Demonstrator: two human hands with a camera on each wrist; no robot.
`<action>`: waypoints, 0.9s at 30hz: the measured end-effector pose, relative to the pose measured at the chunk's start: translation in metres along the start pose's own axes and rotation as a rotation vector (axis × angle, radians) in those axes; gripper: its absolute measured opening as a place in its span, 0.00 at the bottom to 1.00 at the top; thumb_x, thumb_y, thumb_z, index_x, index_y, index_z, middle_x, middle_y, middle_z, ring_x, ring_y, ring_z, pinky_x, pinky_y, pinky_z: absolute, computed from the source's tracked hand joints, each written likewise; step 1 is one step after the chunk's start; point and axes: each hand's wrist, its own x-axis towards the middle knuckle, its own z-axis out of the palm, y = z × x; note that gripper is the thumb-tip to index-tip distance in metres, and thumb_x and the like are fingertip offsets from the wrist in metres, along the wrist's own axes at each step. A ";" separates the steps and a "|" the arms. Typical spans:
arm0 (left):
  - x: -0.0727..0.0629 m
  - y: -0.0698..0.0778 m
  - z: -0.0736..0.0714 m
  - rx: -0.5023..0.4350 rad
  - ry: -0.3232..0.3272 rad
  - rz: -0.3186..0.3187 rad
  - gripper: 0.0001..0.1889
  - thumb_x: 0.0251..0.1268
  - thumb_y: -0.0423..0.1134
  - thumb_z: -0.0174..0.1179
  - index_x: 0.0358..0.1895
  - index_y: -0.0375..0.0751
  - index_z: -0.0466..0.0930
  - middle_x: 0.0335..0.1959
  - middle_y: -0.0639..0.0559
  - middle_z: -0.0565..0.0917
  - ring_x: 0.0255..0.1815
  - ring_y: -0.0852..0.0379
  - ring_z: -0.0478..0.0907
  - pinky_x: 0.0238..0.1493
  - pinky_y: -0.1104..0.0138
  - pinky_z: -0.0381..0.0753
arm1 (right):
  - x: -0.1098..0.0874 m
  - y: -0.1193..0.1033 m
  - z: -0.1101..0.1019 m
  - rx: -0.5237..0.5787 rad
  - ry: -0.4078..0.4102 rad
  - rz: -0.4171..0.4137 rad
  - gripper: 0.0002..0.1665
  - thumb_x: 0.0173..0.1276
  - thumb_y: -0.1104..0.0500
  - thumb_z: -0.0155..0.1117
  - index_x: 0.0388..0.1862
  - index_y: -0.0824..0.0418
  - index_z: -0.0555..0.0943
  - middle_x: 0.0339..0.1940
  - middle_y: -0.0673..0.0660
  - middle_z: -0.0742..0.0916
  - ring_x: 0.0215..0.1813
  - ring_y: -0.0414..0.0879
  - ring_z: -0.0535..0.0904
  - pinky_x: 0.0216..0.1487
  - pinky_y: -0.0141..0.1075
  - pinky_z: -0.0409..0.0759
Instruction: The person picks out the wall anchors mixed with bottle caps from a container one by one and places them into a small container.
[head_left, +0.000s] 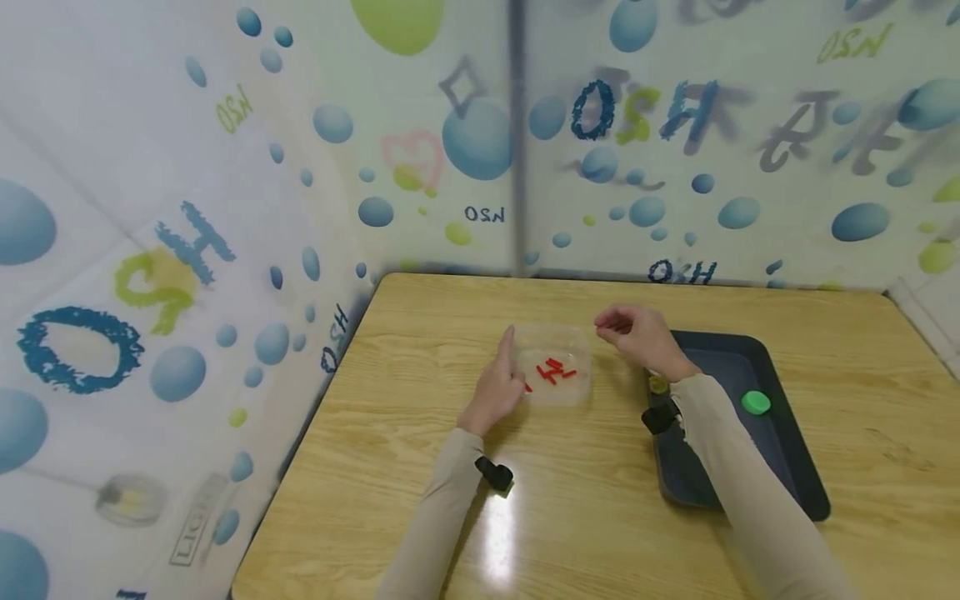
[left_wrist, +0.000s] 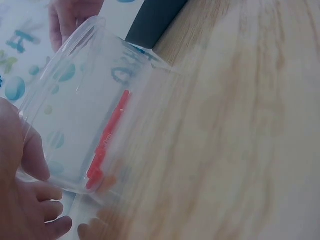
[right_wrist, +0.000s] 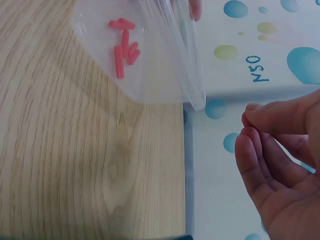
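Note:
On the table stands a clear plastic container (head_left: 551,398) with several short red sticks (head_left: 555,372) lying in its bottom. My left hand (head_left: 495,385) grips its left side; in the left wrist view the thumb (left_wrist: 35,157) lies over the rim and the other fingers are below it. To the right of the container, my right hand (head_left: 637,337) is raised with thumb and forefinger tips together, seen closely in the right wrist view (right_wrist: 280,155). I cannot tell whether something small is pinched between those tips.
A dark tray (head_left: 806,492) lies to the right, partly under my right forearm. It holds a green cap (head_left: 756,402) and a small yellow round piece (head_left: 657,383) near its left edge. Patterned walls (head_left: 480,233) border the wooden table (head_left: 585,517) at the back and left.

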 end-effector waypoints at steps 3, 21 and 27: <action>0.000 -0.001 0.000 0.008 0.000 -0.007 0.42 0.70 0.32 0.45 0.84 0.48 0.37 0.66 0.34 0.74 0.23 0.54 0.61 0.36 0.58 0.70 | -0.003 0.004 -0.005 -0.012 0.015 0.009 0.09 0.72 0.62 0.65 0.48 0.63 0.85 0.44 0.62 0.89 0.42 0.51 0.85 0.42 0.34 0.82; -0.001 0.002 -0.001 -0.003 -0.003 -0.003 0.41 0.71 0.33 0.45 0.84 0.47 0.37 0.63 0.32 0.76 0.26 0.54 0.63 0.48 0.56 0.71 | -0.023 0.032 -0.037 -0.069 0.066 0.067 0.11 0.72 0.62 0.65 0.49 0.65 0.85 0.45 0.64 0.89 0.43 0.55 0.85 0.40 0.21 0.76; 0.000 0.001 0.000 0.010 0.001 -0.008 0.42 0.70 0.33 0.45 0.84 0.47 0.37 0.73 0.35 0.70 0.39 0.48 0.72 0.59 0.52 0.74 | -0.032 0.040 -0.043 -0.065 0.074 0.045 0.11 0.71 0.62 0.66 0.48 0.68 0.85 0.43 0.66 0.89 0.40 0.52 0.85 0.38 0.22 0.77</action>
